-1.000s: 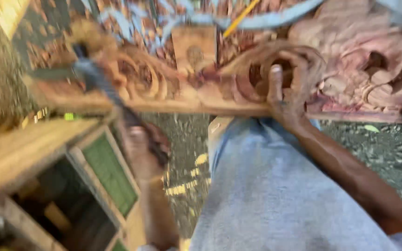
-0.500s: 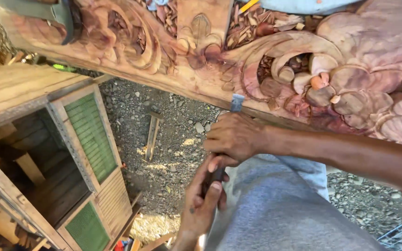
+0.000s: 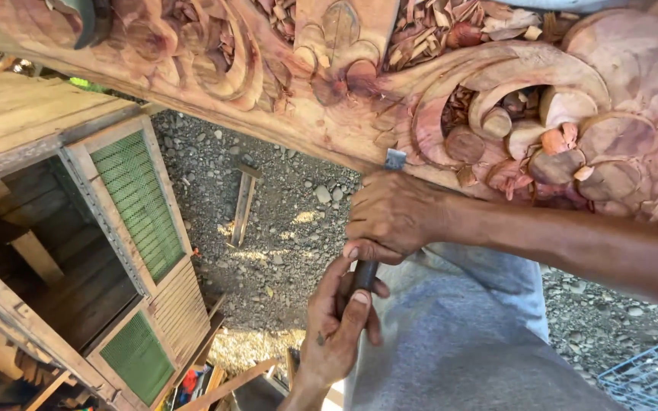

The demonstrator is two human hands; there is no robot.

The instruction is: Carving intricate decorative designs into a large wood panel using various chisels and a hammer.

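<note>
Both hands on one chisel (image 3: 378, 228), held nearly upright. Right hand (image 3: 394, 213) wraps the upper shank, fingers clenched around it just below the blade. Left hand (image 3: 340, 320) grips the dark handle end below, fingers curled tight, thumb laid along the grip.

Blade tip (image 3: 395, 158) pokes out just above the right fingers and sits against the lower edge of the carved wood panel (image 3: 329, 114), right where the big scroll (image 3: 512, 84) starts.

Handling call: chisel is a stiff steel bar, small and light, edge sharp. Keep any hold behind the edge, which is how it's held now: one hand steering near the tip, one pushing from the handle. The handle looks smooth, so it could slip under push; the thumb brace helps.

The panel looks heavy and rigid; it won't shift under hand pressure. Raised curls and thin petals beyond the right fingers look fragile across the grain, so a slip of the tip would chip them. Loose wood chips (image 3: 451, 27) lie in the recesses well above the fingers.

Below and left of the left fingers: gravel ground (image 3: 283, 228), a short wood offcut (image 3: 243, 205) lying on it, and a slatted cabinet with green mesh doors (image 3: 135, 205). Grey trousers (image 3: 466, 342) just right of the left fingers.
</note>
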